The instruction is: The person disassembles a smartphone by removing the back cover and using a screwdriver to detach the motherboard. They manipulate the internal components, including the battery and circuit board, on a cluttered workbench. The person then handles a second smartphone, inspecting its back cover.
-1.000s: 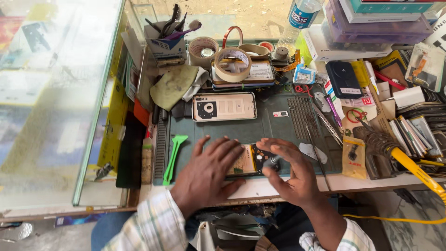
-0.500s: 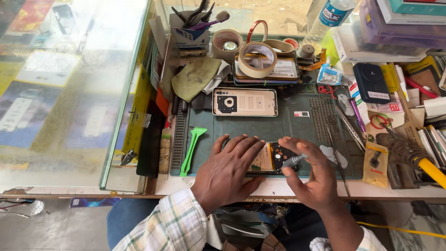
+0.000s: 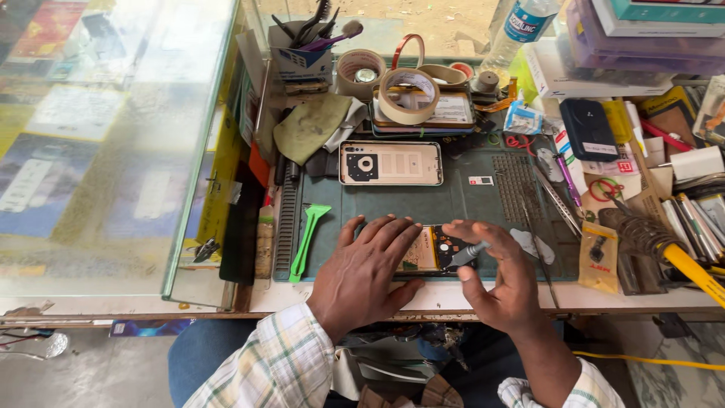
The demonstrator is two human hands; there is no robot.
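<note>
An opened phone [image 3: 432, 249] with its circuit board showing lies on a dark green work mat [image 3: 453, 200]. My left hand [image 3: 366, 268] rests flat over the phone's left half and presses it to the mat. My right hand [image 3: 502, 283] pinches a small grey-handled screwdriver [image 3: 467, 253], whose tip sits on the phone's right part. The phone's pale back cover [image 3: 390, 163] lies apart at the top of the mat.
A green plastic pry tool [image 3: 307, 236] lies left of my left hand. Tape rolls [image 3: 408, 94], a cloth [image 3: 313, 125], a tool cup [image 3: 302, 53] and a water bottle [image 3: 517, 30] stand behind. Tweezers [image 3: 555, 200], boxes and a soldering iron [image 3: 664, 249] crowd the right. A glass counter [image 3: 106, 136] stands left.
The view has shifted so the bench sits further right in frame. My hands stay on the phone; the right hand now holds the screwdriver nearer the phone's right part.
</note>
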